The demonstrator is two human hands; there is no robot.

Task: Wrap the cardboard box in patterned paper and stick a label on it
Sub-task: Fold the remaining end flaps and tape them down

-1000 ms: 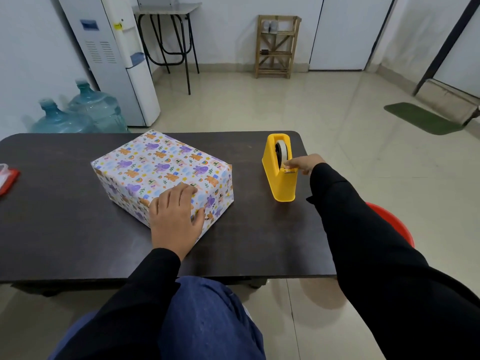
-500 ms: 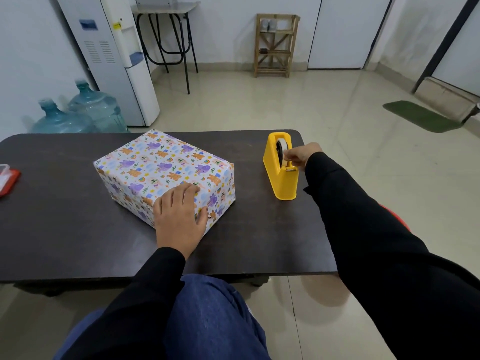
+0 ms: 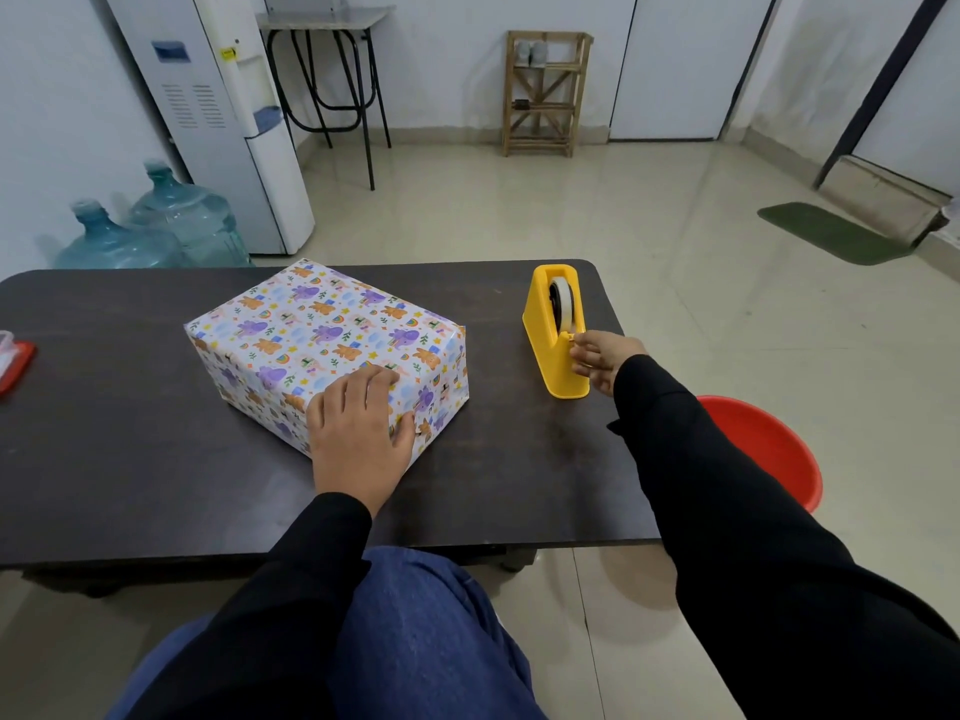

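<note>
A box wrapped in white paper with purple and orange cartoon prints (image 3: 332,335) sits on the dark table (image 3: 104,439). My left hand (image 3: 358,433) lies flat on its near corner, fingers spread, pressing the paper down. To the right stands a yellow tape dispenser (image 3: 553,330) holding a white tape roll. My right hand (image 3: 602,358) is at the dispenser's near end, fingertips pinched at the cutter edge on the tape end. The tape strip itself is too thin to make out.
A red-and-white object (image 3: 13,361) lies at the table's left edge. A red tub (image 3: 763,449) sits on the floor to the right. Beyond the table are water jugs (image 3: 171,226), a water dispenser (image 3: 218,122), and a wooden shelf (image 3: 545,93).
My right hand has slid from the top of the tape roll down toward me to the dispenser's cutter end. The left hand and the box stay put.
</note>
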